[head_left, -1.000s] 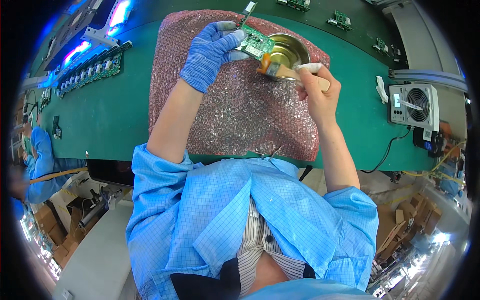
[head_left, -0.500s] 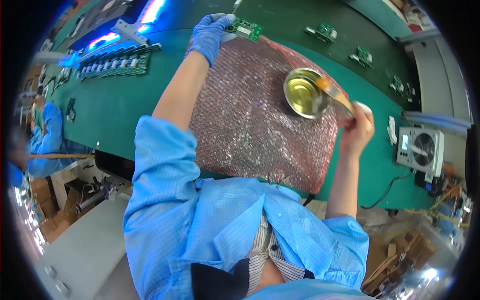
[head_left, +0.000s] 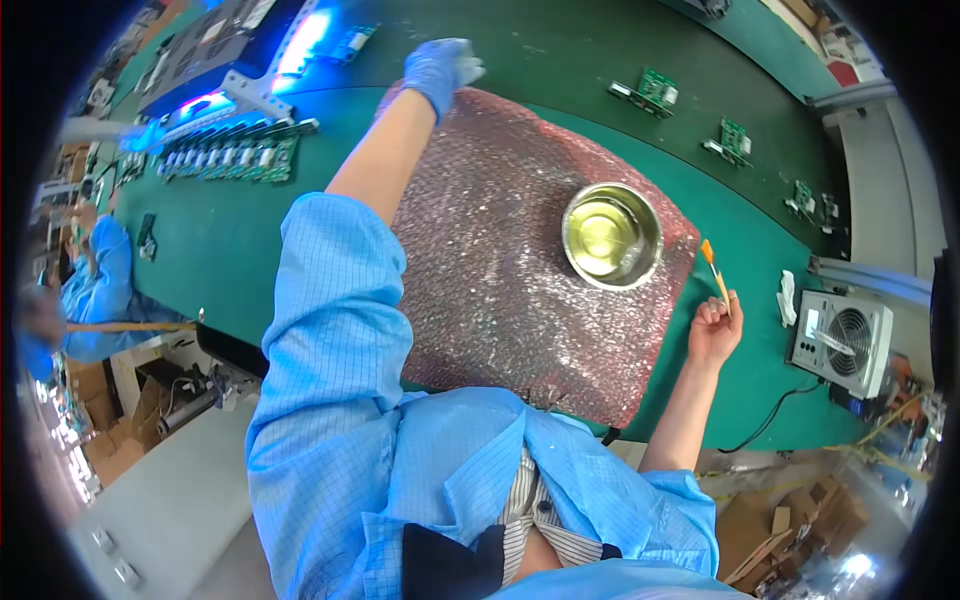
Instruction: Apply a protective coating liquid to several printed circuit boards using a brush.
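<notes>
My left hand point(head_left: 441, 76), in a blue glove with pale fingertips, is stretched out over the far edge of the bubble-wrap sheet point(head_left: 480, 230). Its fingers look slightly apart, and I see nothing in them. My bare right hand point(head_left: 715, 328) is closed round the handle of a small brush point(head_left: 716, 270) with orange bristles pointing up and away. It is beyond the right edge of the pinkish sheet. A round metal bowl point(head_left: 568, 262) of clear yellowish liquid rests on the sheet, to the left of the brush and apart from it.
A circuit board point(head_left: 352, 44) lies in blue light by the lamp bracket point(head_left: 250, 92). More boards point(head_left: 655, 92) are spread along the dark far strip. A row of boards point(head_left: 230, 158) stands at left. A fan unit point(head_left: 842, 342) is at right. Another person point(head_left: 108, 255) sits far left.
The green circuit board has left my left hand; a board now shows by the lamp. My right hand has drawn the brush away from the bowl, toward me and right.
</notes>
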A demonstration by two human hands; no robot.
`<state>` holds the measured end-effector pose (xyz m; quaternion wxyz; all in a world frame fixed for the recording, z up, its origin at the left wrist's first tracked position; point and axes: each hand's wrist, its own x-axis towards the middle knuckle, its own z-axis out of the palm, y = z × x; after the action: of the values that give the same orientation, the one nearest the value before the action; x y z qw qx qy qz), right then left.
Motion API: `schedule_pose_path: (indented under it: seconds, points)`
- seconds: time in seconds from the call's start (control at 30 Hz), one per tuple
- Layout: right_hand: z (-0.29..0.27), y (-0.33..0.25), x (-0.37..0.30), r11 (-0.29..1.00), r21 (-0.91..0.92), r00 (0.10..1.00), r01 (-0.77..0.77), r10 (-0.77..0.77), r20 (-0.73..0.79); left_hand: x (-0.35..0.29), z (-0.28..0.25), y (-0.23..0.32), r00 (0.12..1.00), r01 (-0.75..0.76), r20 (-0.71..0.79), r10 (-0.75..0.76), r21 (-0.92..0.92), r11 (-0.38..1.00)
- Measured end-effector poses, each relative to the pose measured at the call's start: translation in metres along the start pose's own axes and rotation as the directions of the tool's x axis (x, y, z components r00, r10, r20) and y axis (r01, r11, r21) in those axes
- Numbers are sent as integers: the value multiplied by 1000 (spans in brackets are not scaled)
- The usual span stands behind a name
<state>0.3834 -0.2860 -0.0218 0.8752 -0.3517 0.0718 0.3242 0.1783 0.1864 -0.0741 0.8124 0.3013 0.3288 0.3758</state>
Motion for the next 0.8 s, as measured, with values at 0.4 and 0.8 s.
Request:
schedule_pose_path:
  seconds: [0.4,0.8]
  points:
    - [-3,10,-6,997,-28,986,76,-71,152,-37,201,-103,935,-47,247,-255,800,599]
    - [-7,12,-3,997,18,969,75,-77,235,-123,108,19,911,-132,392,-128,570,811]
